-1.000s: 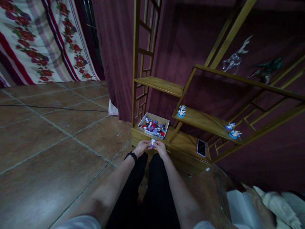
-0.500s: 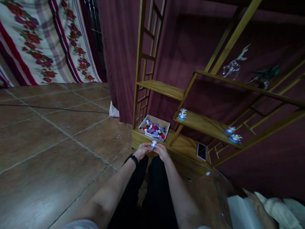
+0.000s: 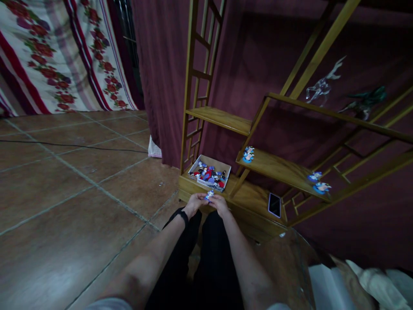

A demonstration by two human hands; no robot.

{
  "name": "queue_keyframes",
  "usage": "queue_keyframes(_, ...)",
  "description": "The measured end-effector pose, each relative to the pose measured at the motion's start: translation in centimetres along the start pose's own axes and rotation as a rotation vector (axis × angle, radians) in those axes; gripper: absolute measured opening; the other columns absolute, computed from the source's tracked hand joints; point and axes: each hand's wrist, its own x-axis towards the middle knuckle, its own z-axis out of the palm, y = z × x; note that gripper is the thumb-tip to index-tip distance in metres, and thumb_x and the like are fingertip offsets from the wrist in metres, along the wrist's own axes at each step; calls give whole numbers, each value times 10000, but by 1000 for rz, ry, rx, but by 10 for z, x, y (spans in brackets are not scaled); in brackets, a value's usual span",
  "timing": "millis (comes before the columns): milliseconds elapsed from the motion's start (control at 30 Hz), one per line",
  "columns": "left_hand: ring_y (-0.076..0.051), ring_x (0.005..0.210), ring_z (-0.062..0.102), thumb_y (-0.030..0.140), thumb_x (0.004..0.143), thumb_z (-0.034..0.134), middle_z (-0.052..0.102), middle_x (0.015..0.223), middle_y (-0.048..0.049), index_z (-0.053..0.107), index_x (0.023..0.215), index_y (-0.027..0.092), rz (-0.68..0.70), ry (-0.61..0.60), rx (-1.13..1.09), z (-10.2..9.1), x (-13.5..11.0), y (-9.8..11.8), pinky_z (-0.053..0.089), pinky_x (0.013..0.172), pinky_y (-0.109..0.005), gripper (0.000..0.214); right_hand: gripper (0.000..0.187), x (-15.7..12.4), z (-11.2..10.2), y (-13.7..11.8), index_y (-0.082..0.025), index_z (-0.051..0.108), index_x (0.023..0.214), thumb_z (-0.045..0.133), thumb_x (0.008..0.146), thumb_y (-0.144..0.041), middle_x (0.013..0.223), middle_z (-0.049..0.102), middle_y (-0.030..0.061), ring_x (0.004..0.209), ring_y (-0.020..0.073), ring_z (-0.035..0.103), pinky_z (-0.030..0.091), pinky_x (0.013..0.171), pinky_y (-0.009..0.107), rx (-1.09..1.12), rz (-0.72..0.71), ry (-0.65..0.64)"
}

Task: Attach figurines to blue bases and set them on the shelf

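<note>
A small white and purple figurine is held upright between my two hands, above my knees. My left hand grips its left side, and my right hand grips the right side near its base. Just beyond the hands, a shallow box holds several small figurines in red, purple, white and black, lying jumbled. It rests on the low wooden cabinet. The undersides of my fingers are hard to make out.
More figurines stand on the middle shelf: a blue-based group at its left end and a pair at its right. A phone lies on the cabinet. Higher up stands a clear deer-like ornament. A cable crosses the tiled floor.
The figurine stays in both hands, with only a slight shift in its angle. The view has moved slightly, so the shelves on the right appear a little farther right.
</note>
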Motion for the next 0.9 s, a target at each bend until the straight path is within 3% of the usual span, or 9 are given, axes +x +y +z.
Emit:
queue_keyframes(267,-138,571,606,71,426,787,686,637,-39,690,767,107,1,-51,41,0,-1,0,463,624,-263,356,313,-4,-9,-2,-138,663,658,808,436,-303,611,655,13,606,157,628,511,723,364,-43,-13,7)
queue_keyframes(533,-134,608,616,143,461,804,676,640,-25,659,752,126,42,-30,59,7,1,-6,469,675,-273,326,347,-4,-9,-3,-140,642,618,807,427,-380,589,654,17,599,164,631,523,691,348,-6,-70,47)
queue_keyframes(900,-134,554,607,88,424,808,661,583,-14,635,700,123,25,14,81,-1,1,-3,472,617,-262,327,329,2,-5,1,-145,653,596,807,396,-356,559,646,-1,584,165,621,515,695,349,-38,-52,11)
